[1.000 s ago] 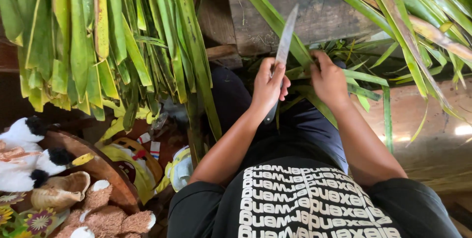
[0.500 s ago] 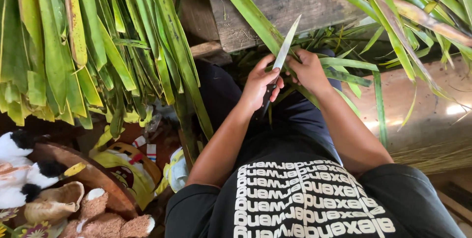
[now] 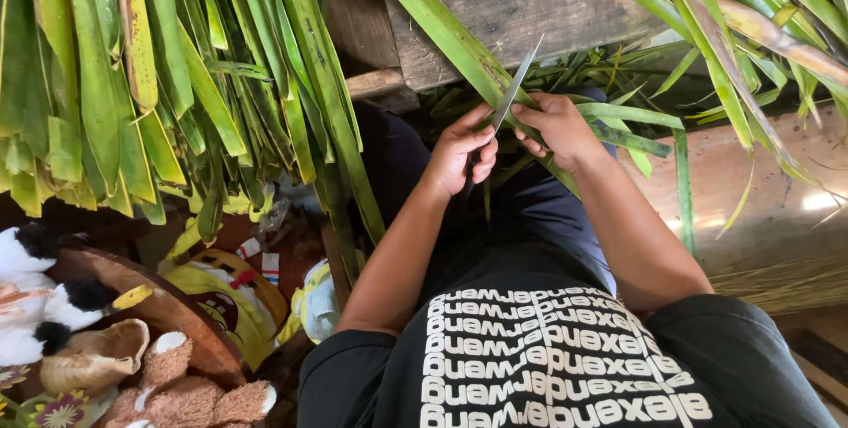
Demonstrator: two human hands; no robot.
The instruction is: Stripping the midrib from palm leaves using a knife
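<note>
Mid-slit along the long green palm leaf (image 3: 446,35) over the lap: left hand (image 3: 459,152) clenched around the slim steel-bladed knife (image 3: 515,83), right hand (image 3: 558,130) pinching the leaf taut; next, probably a steady lengthwise draw, fingers clear.

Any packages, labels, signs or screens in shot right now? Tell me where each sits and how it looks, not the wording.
Yellow bag or package: lower left, below the hanging leaves; rounded, yellow with a dark red round emblem.
Small tags: just above that bag; little white rectangles with red and blue marks.
Shirt print: bottom centre, on the person's black shirt; rows of wavy white lettering.
No signs or screens in view.
</note>
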